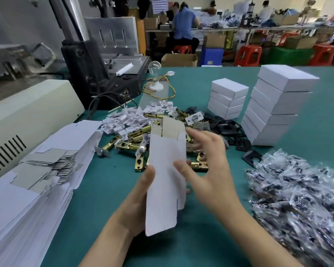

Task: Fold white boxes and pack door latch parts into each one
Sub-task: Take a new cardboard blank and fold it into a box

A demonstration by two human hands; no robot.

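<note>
My left hand (pixel 141 191) holds a half-formed white box (pixel 165 182) upright above the green table, thumb on its front face. The box's far end is open, with brown inner flaps showing. My right hand (pixel 206 162) is at the box's right side with fingers spread, thumb touching the front panel; it is motion-blurred. Behind the box lies a heap of brass door latches (pixel 139 139), small white plastic parts (pixel 135 116) and black plates (pixel 228 130).
A stack of flat white box blanks (pixel 37 174) fills the left. Two stacks of folded white boxes (pixel 228 99) (pixel 274 106) stand at the back right. Bagged screw packets (pixel 301 197) pile up on the right. A machine (pixel 23 112) and a bulb with wires (pixel 156 81) are at the back.
</note>
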